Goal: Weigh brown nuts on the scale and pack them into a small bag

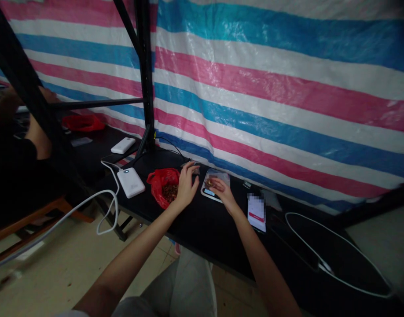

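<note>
Lying lengthwise away from the person, display (pixel 209 192) nearest: scale (pixel 215 198), left hand (pixel 188 185) unclenched, grip of right hand (pixel 223 190) unclear.

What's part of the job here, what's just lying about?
In use, apparently:
- red bag of small brown pieces, beside the left hand
- scale, with clear plastic on top, under the right hand

Apparently lying about:
- two white devices to the left
- phone
- white cable at right
</note>
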Tool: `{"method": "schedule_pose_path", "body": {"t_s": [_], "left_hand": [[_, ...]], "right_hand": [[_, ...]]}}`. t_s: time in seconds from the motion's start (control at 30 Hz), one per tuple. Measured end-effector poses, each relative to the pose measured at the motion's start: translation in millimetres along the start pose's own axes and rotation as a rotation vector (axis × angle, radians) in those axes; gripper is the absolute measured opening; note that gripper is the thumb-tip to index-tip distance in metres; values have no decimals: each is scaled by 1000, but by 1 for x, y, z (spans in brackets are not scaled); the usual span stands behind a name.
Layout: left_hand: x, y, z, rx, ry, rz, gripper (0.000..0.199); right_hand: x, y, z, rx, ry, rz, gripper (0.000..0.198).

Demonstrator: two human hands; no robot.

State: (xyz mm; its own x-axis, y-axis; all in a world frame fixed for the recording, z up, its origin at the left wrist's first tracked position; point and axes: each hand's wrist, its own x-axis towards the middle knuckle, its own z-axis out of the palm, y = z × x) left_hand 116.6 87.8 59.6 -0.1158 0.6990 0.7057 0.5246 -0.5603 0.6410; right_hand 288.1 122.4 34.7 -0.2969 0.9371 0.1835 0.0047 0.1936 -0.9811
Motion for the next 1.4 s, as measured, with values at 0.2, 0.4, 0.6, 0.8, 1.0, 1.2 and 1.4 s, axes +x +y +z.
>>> {"method": "schedule_pose_path", "body": {"t_s": [0.2,0.4,0.6,0.8,1.0,1.2,1.4], "left_hand": [[55,-28,76,163,-609,125,54],[71,-33,131,353,-811,146,74],[65,-42,138,386,-713,267,59],[56,-51,136,-79,-698,40,57],[50,-47,124,-514,-686,-136,55],[53,-41,111,-583,-628,-236,41],[50,-45,107,-596,-585,-283,39]], "right_hand": [[-18,1,-77,-117,219,-50,44],[-21,6,-107,-96,291,-59,42],[-3,15,-118,-129,309,-64,42],[18,7,-115,-346,193,-106,37],[25,-33,-94,-911,29,-313,30],[23,-74,-64,-1580,-150,-473,23],[26,-94,-45,-1909,-273,-622,21]]}}
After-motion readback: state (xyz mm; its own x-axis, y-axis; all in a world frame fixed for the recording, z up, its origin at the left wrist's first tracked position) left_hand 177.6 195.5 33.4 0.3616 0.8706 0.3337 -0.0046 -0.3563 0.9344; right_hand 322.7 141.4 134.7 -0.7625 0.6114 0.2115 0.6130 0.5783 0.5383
